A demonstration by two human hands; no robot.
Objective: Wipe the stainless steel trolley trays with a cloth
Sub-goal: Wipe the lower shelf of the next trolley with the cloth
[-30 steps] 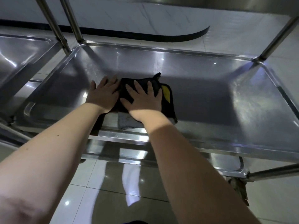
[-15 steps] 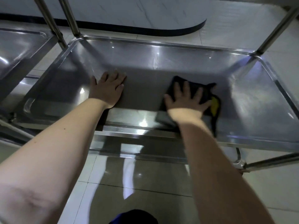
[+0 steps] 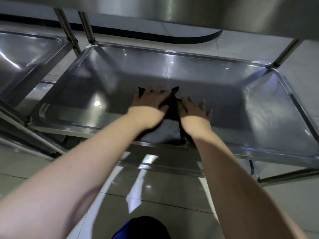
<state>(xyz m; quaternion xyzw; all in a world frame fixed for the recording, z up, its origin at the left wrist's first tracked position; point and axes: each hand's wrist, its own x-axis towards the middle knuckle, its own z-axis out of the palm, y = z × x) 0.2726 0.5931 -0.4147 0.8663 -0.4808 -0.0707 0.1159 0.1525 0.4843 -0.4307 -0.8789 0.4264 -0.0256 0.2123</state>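
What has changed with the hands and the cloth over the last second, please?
The cloth was swept right under the right hand, then came back to the tray's middle, where the left hand now presses it. The tray itself stayed put.

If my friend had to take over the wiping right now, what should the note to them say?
Left hand: flat, fingers spread, pressing on the black cloth.
Right hand: flat and open, at the cloth's right edge.
The cloth lies near the front middle of the trolley tray.
Done: cannot tell how much is wiped; the picture is blurry.
Left: finish this tray, corners too, then the other trays, like the one to the left.
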